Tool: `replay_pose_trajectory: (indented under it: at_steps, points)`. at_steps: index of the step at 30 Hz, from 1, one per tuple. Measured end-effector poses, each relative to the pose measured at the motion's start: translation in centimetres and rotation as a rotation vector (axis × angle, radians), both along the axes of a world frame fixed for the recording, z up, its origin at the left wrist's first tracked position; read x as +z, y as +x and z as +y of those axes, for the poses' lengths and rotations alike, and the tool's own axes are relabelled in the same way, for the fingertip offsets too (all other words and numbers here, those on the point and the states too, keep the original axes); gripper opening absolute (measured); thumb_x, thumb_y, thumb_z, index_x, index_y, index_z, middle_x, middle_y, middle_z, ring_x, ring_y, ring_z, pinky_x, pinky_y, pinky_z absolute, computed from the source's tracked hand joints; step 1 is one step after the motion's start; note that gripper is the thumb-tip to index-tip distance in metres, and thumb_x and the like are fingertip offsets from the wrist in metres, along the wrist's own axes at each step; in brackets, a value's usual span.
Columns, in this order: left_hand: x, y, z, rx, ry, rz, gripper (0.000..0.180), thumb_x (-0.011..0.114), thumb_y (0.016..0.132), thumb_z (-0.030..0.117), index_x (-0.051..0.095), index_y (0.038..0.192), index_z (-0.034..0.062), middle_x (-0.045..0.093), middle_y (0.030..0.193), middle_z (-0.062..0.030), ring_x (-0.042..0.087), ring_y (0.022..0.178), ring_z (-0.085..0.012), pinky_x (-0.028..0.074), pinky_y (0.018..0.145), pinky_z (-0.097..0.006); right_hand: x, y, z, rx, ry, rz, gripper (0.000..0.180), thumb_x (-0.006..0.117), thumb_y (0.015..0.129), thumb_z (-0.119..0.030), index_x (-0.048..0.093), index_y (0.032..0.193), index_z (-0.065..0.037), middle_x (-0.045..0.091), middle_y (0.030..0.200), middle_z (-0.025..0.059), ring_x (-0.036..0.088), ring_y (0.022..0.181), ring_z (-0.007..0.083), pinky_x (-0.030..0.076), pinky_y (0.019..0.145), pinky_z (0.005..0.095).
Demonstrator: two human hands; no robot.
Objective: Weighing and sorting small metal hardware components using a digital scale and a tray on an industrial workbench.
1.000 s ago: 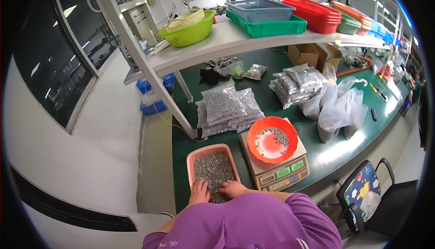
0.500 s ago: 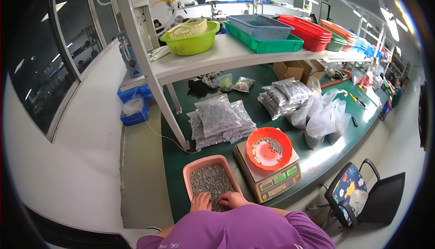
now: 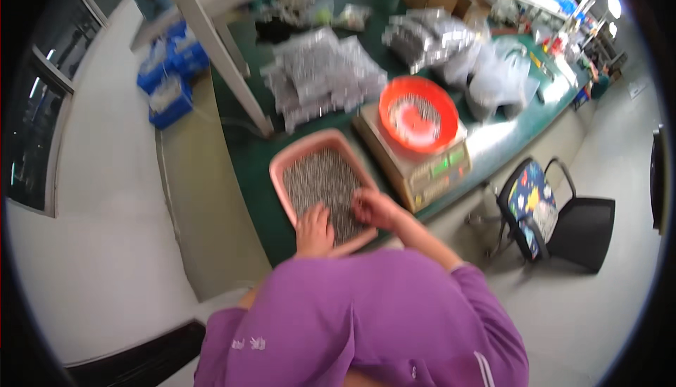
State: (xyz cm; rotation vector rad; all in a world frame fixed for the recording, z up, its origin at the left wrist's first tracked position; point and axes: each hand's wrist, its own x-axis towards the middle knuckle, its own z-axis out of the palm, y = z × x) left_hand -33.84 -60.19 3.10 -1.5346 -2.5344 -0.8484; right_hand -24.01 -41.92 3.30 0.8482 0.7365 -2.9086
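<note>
A pink plastic basket (image 3: 279,191) stands near the table's front edge, filled with small grey metal pieces (image 3: 320,176) too blurred to name. My left hand (image 3: 315,231) lies on the pieces at the near left, its fingers stretched out. At the right side my right hand (image 3: 374,209) is over the pieces by the rim, fingers curled together; whatever they pinch is hidden by blur. Just right of the basket, a digital scale (image 3: 429,176) carries a red-orange bowl (image 3: 389,109), in which a small heap of similar grey pieces (image 3: 424,109) lies.
Behind the basket lie stacked clear bags of grey parts (image 3: 317,70), with another bag stack (image 3: 428,37) farther right. White plastic bags (image 3: 501,77) stand beyond the scale. A shelf post (image 3: 222,56) rises at left. An office chair (image 3: 535,211) stands to the right.
The view has tilted down, so the table sits higher in the picture. My right hand has shifted right and away from the left one, to the basket's right side. The left stays on the pieces.
</note>
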Motion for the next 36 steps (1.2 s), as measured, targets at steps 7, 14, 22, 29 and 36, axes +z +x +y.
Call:
replay_pose_trajectory:
  at_steps: [7, 14, 22, 29, 36]
  points:
    - [0.6, -0.5, -0.2, -0.029, -0.082, -0.001, 0.039, 0.058, 0.073, 0.016, 0.05, 0.109, 0.0039, 0.045, 0.121, -0.0125, 0.042, 0.113, -0.0307, 0.033, 0.094, -0.043, 0.3, 0.0, 0.1, -0.076, -0.143, 0.24, 0.052, 0.03, 0.093, -0.037, 0.035, 0.127, 0.003, 0.043, 0.126, 0.0175, 0.043, 0.117, 0.0285, 0.035, 0.099, 0.0404]
    - [0.4, -0.1, -0.8, -0.032, -0.14, 0.025, 0.041, 0.06, 0.071, 0.016, 0.05, 0.109, 0.002, 0.044, 0.121, -0.0143, 0.04, 0.115, -0.0324, 0.032, 0.096, -0.043, 0.9, 0.8, -0.7, -0.118, -0.14, 0.292, 0.066, 0.027, 0.091, -0.05, 0.03, 0.13, 0.003, 0.036, 0.132, 0.0183, 0.037, 0.122, 0.0294, 0.03, 0.102, 0.0404]
    - [1.5, -0.1, -0.1, -0.28, -0.145, 0.088, 0.038, 0.063, 0.07, 0.018, 0.055, 0.107, 0.0094, 0.041, 0.122, -0.0135, 0.033, 0.118, -0.0332, 0.026, 0.099, -0.047, 1.1, 0.6, -0.5, -0.13, -0.158, 0.33, 0.074, 0.026, 0.088, -0.057, 0.027, 0.131, 0.003, 0.034, 0.133, 0.0189, 0.035, 0.123, 0.0298, 0.029, 0.103, 0.0405]
    - [-0.1, -0.1, 1.6, -0.425, -0.112, 0.157, 0.013, 0.056, 0.068, 0.01, 0.054, 0.076, 0.0003, 0.048, 0.107, -0.0152, 0.04, 0.111, -0.0326, 0.035, 0.092, -0.042, 0.6, 0.6, -0.1, -0.052, -0.101, 0.288, 0.073, 0.024, 0.088, -0.058, 0.031, 0.129, 0.002, 0.04, 0.129, 0.0192, 0.041, 0.118, 0.0306, 0.033, 0.1, 0.041]
    - [1.2, -0.2, 1.5, -0.427, -0.007, -0.062, 0.014, 0.068, 0.061, 0.013, 0.058, 0.069, 0.0078, 0.051, 0.09, -0.0047, 0.047, 0.098, -0.0248, 0.037, 0.08, -0.038, 0.0, 0.8, 0.1, -0.026, -0.114, 0.301, 0.071, 0.027, 0.088, -0.056, 0.032, 0.13, 0.001, 0.041, 0.128, 0.0187, 0.041, 0.118, 0.029, 0.034, 0.1, 0.0399]
